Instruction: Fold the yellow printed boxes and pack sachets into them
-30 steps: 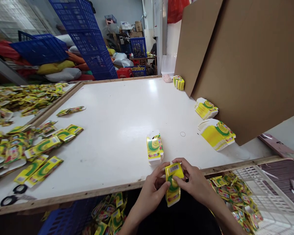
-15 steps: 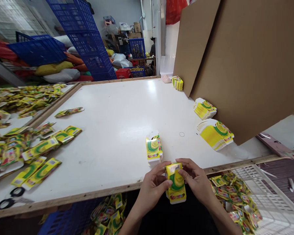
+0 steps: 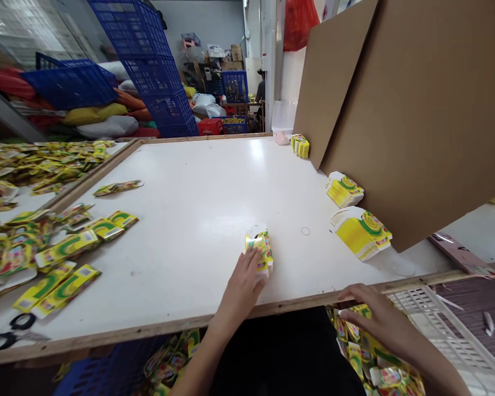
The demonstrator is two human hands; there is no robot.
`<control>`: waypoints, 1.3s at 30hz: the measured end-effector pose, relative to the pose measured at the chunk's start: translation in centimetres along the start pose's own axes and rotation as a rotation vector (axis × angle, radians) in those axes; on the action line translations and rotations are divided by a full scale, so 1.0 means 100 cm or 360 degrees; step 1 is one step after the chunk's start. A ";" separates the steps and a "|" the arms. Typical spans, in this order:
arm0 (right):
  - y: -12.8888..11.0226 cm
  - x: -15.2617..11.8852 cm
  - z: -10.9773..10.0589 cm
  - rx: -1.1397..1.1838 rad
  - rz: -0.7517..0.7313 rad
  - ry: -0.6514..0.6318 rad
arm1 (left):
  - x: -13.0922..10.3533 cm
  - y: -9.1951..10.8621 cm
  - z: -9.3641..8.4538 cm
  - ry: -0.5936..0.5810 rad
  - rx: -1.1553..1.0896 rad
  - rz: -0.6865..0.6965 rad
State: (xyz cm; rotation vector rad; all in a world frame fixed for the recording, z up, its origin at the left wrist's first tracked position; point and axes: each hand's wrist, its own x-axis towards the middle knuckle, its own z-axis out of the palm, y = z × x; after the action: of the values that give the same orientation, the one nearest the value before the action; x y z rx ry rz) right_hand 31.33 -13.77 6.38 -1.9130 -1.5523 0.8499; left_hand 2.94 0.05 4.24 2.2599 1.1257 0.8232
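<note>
My left hand point(image 3: 244, 278) reaches over the table's front part, its fingertips resting on a small stack of flat yellow cartons point(image 3: 264, 250). The fingers lie stretched over the top carton, and the thumb is near its lower edge. Beyond the front edge at the right, my right hand point(image 3: 365, 308) hangs over a white basket point(image 3: 433, 319) of yellow packets, thumb and fingers apart and nothing between them.
Two larger carton stacks point(image 3: 362, 232) point(image 3: 344, 190) stand beside a leaning cardboard sheet point(image 3: 421, 121). Loose yellow packets point(image 3: 68, 248) and black-handled scissors point(image 3: 12, 331) lie at the left. A raised wooden rim point(image 3: 148, 331) runs along the table's front.
The carton that both hands held is gone from them. My left hand has moved forward onto the stack. My right hand has moved right, over the basket, and opened.
</note>
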 end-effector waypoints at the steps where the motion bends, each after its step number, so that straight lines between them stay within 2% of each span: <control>1: -0.002 0.001 0.005 0.0050 -0.0002 -0.0041 | 0.005 -0.008 -0.002 0.0001 0.0073 0.0020; 3: -0.011 0.006 0.021 0.0182 -0.0010 -0.0133 | 0.010 -0.018 -0.007 0.0004 0.0172 0.0115; 6: -0.033 0.020 0.049 0.0462 -0.0021 -0.0146 | 0.009 -0.016 -0.016 0.0062 0.0239 0.0273; 8: -0.046 0.030 0.065 0.0786 0.0000 -0.0047 | 0.001 -0.005 -0.018 0.0125 0.0230 0.0342; 10: -0.054 0.037 0.077 0.1134 0.0066 0.0077 | -0.010 0.009 -0.015 0.0128 0.0154 0.0521; 12: -0.059 0.040 0.084 0.1372 0.0112 0.0186 | -0.023 0.023 -0.007 0.0005 -0.0017 0.0755; 13: -0.059 0.040 0.086 0.1429 0.0111 0.0227 | -0.029 0.029 -0.003 -0.0055 -0.0128 0.0798; 15: -0.060 0.036 0.088 0.1475 0.0082 0.0279 | -0.036 0.037 0.003 -0.0053 -0.0414 0.0658; 18: -0.061 0.026 0.091 0.1535 0.0070 0.0271 | -0.036 0.040 0.006 0.0083 -0.1113 0.0038; 19: -0.062 0.023 0.093 0.1566 0.0071 0.0253 | -0.035 0.041 0.006 0.0029 -0.1380 -0.0168; 21: -0.064 0.019 0.099 0.1631 0.0055 0.0206 | -0.031 0.041 0.003 -0.0239 -0.1858 -0.0447; 23: -0.067 0.018 0.103 0.1690 0.0025 0.0136 | -0.028 0.041 0.000 -0.0533 -0.2163 -0.0551; 24: -0.068 0.018 0.105 0.1709 0.0015 0.0104 | -0.027 0.041 -0.001 -0.0620 -0.2257 -0.0570; 26: -0.069 0.019 0.106 0.1714 0.0008 0.0071 | -0.028 0.042 -0.002 -0.0678 -0.2353 -0.0585; 28: -0.070 0.020 0.105 0.1682 0.0014 0.0077 | -0.030 0.041 -0.002 -0.0630 -0.2355 -0.0589; 36: -0.076 0.016 0.107 0.1518 0.0041 0.0073 | -0.032 0.037 0.016 -0.0210 -0.2106 -0.0753; 39: -0.075 0.017 0.113 0.1387 0.0049 0.0175 | -0.032 0.039 0.022 -0.0094 -0.1971 -0.0763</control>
State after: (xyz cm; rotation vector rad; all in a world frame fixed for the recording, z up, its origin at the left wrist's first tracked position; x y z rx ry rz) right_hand 18.27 -10.47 4.14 -1.3041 -0.8533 1.1608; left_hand 4.99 -5.09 4.28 0.9395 0.7195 0.8702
